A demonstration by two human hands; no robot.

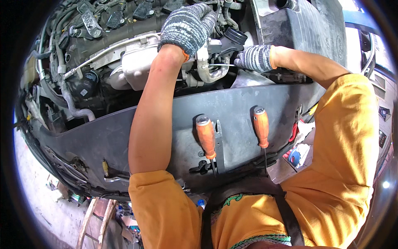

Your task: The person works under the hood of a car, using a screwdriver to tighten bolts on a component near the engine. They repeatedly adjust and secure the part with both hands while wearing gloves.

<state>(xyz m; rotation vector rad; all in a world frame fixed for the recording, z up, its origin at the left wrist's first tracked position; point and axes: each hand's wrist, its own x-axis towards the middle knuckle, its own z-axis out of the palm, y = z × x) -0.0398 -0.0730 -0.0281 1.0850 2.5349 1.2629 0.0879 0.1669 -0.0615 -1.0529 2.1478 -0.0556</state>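
right hand's (256, 58) fingers are pinching a rod (226, 65), right of the pipe (212, 77). left hand's (188, 31) above it, can't tell its fingers.

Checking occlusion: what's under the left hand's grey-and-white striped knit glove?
A silver curved metal pipe and black round-mouthed duct show beside the glove; whatever lies directly beneath is covered.

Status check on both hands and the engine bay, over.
Left hand at engine, grip hidden. Right hand gripping thin rod by curved grey pipe. Two orange-handled screwdrivers below, clear of both hands.
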